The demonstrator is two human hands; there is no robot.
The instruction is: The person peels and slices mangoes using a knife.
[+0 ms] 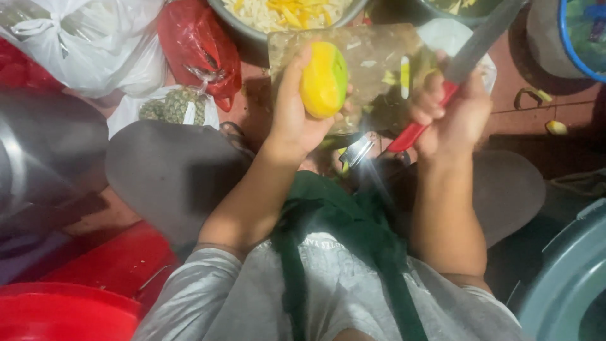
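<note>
My left hand [291, 107] grips a partly peeled mango [323, 79], yellow flesh on its left side and green skin on its right. My right hand [451, 113] is closed around the red handle of a long knife [467, 60], whose grey blade points up and to the right. Both hands hover over a worn cutting board [372, 57] with bits of peel on it. A small metal peeler [356, 151] lies below the board near my lap.
A metal bowl [252, 31] of cut yellow fruit strips sits at the top. White bag [88, 44] and red bag [199, 44] lie top left, with a pineapple [173, 106] in plastic. Red tubs [63, 312] stand bottom left, a grey-green basin [568, 284] bottom right.
</note>
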